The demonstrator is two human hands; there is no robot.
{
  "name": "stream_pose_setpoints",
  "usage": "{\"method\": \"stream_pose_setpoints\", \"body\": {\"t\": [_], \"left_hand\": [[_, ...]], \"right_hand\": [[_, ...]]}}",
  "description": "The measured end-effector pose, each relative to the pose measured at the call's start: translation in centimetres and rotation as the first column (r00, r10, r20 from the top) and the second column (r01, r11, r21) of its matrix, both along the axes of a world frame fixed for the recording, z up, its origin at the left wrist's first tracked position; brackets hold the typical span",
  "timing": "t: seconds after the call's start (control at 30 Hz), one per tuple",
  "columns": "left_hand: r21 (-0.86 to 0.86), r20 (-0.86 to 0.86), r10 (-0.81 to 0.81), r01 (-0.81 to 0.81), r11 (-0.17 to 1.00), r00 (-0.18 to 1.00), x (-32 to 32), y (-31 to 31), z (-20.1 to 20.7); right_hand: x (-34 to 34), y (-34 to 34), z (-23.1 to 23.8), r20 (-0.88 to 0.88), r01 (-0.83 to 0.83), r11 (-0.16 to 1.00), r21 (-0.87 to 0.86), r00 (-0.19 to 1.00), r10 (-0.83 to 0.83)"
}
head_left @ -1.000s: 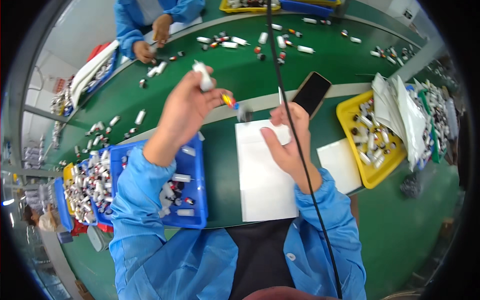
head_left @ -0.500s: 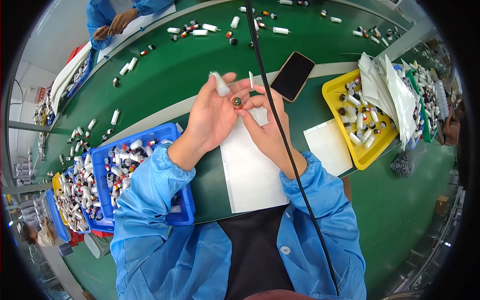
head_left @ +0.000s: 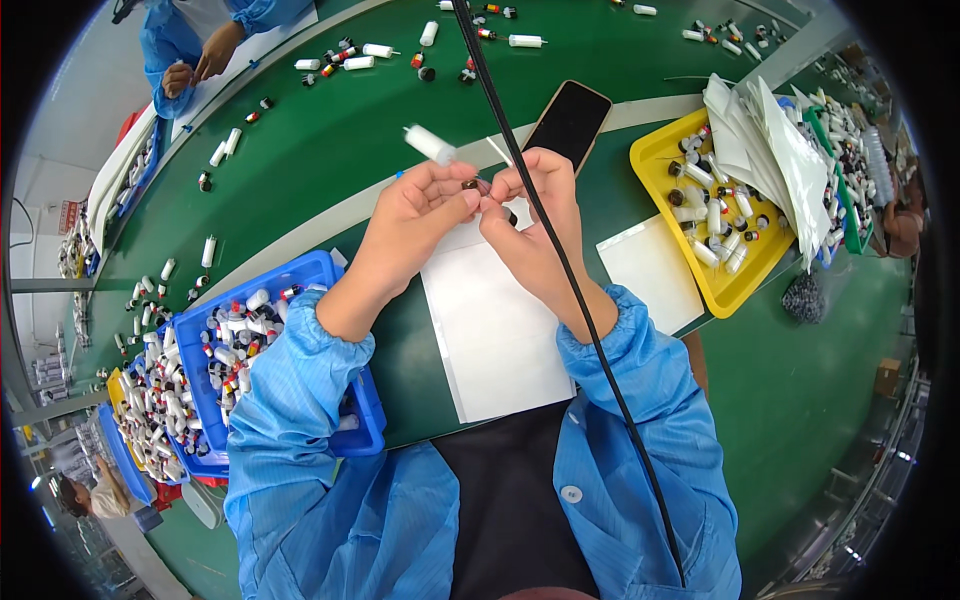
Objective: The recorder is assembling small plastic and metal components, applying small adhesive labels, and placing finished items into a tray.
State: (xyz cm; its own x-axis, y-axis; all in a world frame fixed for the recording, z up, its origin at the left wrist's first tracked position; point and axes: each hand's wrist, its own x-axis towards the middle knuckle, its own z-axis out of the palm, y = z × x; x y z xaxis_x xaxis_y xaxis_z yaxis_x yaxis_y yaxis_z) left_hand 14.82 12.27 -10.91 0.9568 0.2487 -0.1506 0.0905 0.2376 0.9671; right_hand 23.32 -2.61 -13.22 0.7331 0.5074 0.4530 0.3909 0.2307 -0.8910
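Above the white sheet [head_left: 498,345], my two hands meet with their fingertips close together. My left hand [head_left: 412,220] is closed, and a white plastic tube [head_left: 430,146] with a thin tip sticks out beyond its fingers. Between that hand's thumb and fingertips shows a small dark brown-and-gold part [head_left: 470,185]. My right hand [head_left: 538,225] is closed too, its thumb and index finger beside the left fingertips. A small black piece [head_left: 509,216] sits among its fingers, and a thin white strip [head_left: 499,151] juts out above them. The fingers hide much of these parts.
Left stands a blue bin [head_left: 376,410] full of small white, black and red parts; right, a yellow tray [head_left: 722,303] with similar parts and white sheets. A phone [head_left: 568,125] lies beyond my right hand. A black cable [head_left: 585,310] crosses in front. Another person's hands [head_left: 215,55] are far left.
My left hand has gone from open-palmed to closed fingers, and the white tube has tilted over to the left. Both hands have come together. The whole view has shifted slightly.
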Motion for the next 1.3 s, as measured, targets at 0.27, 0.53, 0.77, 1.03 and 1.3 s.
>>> {"method": "stream_pose_setpoints", "body": {"t": [0.27, 0.53, 0.77, 1.03, 1.3], "left_hand": [[-0.059, 0.103, 0.103, -0.097, 0.993, 0.989, 0.1, -0.4, -0.3], [-0.019, 0.117, 0.062, -0.06, 0.998, 0.991, 0.0, -0.7, 0.0], [0.056, 0.237, -0.042, 0.03, 0.998, 0.971, -0.1, -0.8, -0.7], [0.135, 0.197, -0.036, 0.009, 0.991, 0.98, -0.2, -1.0, -0.3], [0.089, 0.197, -0.015, -0.003, 0.996, 0.98, -0.2, -1.2, -0.3]], "right_hand": [[-0.1, 0.1, -0.2, -0.023, -0.033, 0.994, -0.106, 0.999, 0.031], [1.3, -1.2, 1.5, -0.359, -0.133, 0.99, 0.041, 0.923, 0.139], [2.4, -1.6, 1.6, -0.722, -0.341, 0.905, 0.254, 0.556, 0.412], [2.5, -1.4, 0.9, -0.711, -0.317, 0.933, 0.173, 0.615, 0.341], [1.9, -0.9, 0.4, -0.652, -0.245, 0.966, 0.082, 0.72, 0.239]]}}
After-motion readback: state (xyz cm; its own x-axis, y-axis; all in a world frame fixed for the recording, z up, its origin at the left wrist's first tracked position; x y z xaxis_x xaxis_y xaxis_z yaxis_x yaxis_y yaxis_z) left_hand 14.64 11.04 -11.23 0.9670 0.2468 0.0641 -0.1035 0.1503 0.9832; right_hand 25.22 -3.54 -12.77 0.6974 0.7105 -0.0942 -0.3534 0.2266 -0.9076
